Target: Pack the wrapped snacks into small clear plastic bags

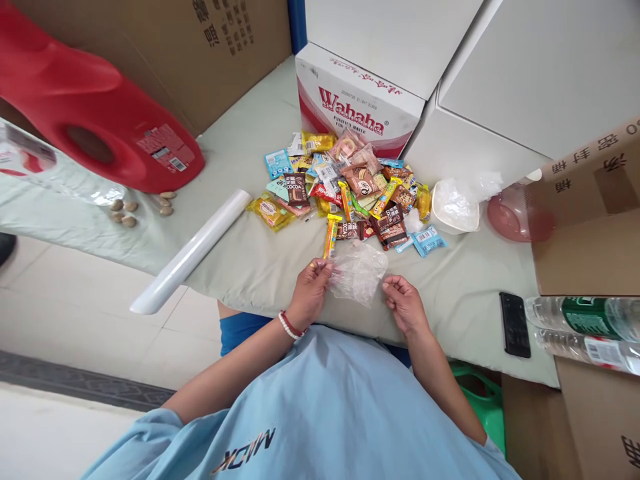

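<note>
My left hand is closed, pinching the left edge of a crumpled clear plastic bag. The bag hangs over the cloth near the table's front edge. A slim yellow snack packet lies just beyond my left fingertips; whether they touch it I cannot tell. Beside the bag's right edge, my right hand has its fingers curled into a pinch, and what is in them, if anything, does not show. Ahead of both hands spreads a heap of wrapped snacks, among them brown cocoa packets and a blue packet.
A Wahaha carton stands behind the heap. Left are a white plastic roll, a red jug and several nuts. Right are a white bowl, a pink lid, a phone and water bottles.
</note>
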Tool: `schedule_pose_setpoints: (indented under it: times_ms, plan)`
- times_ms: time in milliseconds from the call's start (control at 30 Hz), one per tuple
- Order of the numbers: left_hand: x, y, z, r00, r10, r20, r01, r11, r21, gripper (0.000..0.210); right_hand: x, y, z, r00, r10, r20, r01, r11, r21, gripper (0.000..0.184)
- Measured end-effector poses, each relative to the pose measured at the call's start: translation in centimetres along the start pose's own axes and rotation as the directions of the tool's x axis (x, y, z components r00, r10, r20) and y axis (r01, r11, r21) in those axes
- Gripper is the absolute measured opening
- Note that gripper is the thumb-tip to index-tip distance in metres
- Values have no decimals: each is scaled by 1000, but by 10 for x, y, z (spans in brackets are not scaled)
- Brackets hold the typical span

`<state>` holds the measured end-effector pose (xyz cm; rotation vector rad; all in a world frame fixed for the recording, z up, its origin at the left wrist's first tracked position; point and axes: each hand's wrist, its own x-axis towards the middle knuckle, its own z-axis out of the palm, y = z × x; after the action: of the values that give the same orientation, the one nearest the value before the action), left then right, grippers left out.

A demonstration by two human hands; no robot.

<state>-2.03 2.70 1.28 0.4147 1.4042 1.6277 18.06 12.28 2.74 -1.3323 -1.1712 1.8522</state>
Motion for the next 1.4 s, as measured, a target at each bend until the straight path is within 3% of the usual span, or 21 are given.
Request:
schedule_pose_setpoints:
  times_ms: [100,200,267,400,533,633,867,1000,1067,1167,1233,1267,1333,1400]
  plan:
    - [1,1,-7,996,-83,-17,81,991,-107,48,-5,1,-11,1000,10,-11,-11,996,-88,41]
    - [-5,6,-7,991,-130,12,130,977,-169,52,-13,-1,-13,984,-160,-74,136,956,-261,39]
    - [-9,9,-3,986,-153,60,162,966,-201,51,-14,-2,-7,962,-268,-48,234,902,-362,42]
    - [-14,11,7,982,-140,129,156,980,-122,49,-2,-2,17,937,-344,-52,283,840,-464,76]
    - [-14,9,7,991,-103,84,106,994,-36,52,13,-5,31,956,-290,42,282,875,-394,40]
    - [-14,9,0,992,-119,47,121,992,-29,54,16,-9,31,973,-228,49,233,939,-255,35]
    - [-6,22,-23,988,-157,2,157,987,-41,54,13,-15,-10,993,-74,-87,73,997,-12,41]
    - [6,28,-30,989,-119,-90,113,992,-61,53,7,-13,-48,992,-45,-114,42,999,-30,44]
    - [10,28,-30,984,-84,-156,72,994,-79,49,3,-9,-64,990,-64,-126,45,988,-144,44]
    - [10,23,-26,975,-71,-208,53,995,-88,41,-5,-6,-81,987,-139,-82,80,863,-499,45]
    - [7,18,-24,972,-88,-219,69,993,-94,34,-12,-8,-83,961,-273,48,222,654,-723,52]
    - [5,15,-23,970,-104,-220,83,991,-101,31,-16,-11,-80,927,-334,169,332,527,-782,58]
    - [2,14,-22,966,-148,-212,123,984,-127,28,-21,-17,-69,812,-361,459,566,296,-770,66]
    - [1,20,-21,960,-210,-187,180,970,-166,26,-22,-21,-54,681,-312,662,727,180,-663,50]
